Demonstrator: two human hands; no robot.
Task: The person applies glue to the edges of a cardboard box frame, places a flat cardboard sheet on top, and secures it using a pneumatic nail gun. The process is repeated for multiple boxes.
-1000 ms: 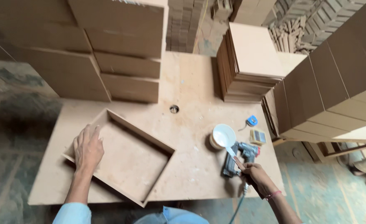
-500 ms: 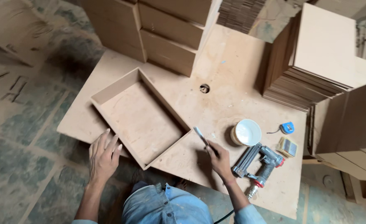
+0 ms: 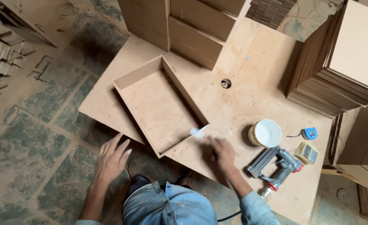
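While left hand (image 3: 111, 160) hovers spread, right hand (image 3: 223, 155) presses brush (image 3: 199, 131) to tray (image 3: 159, 104).

This is a woodworking workshop. A fibreboard worktable (image 3: 254, 66) carries an open board tray (image 3: 159, 104), with a pneumatic nail gun (image 3: 275, 166) and a glue pot (image 3: 267, 133) at four o'clock. Cut panels (image 3: 338, 79) are stacked at two o'clock, and offcuts (image 3: 2, 50) litter the dusty floor at ten o'clock.

Open wooden tray (image 3: 161, 106) lies on worktable (image 3: 250, 66), glue cup (image 3: 266, 133) to its right.
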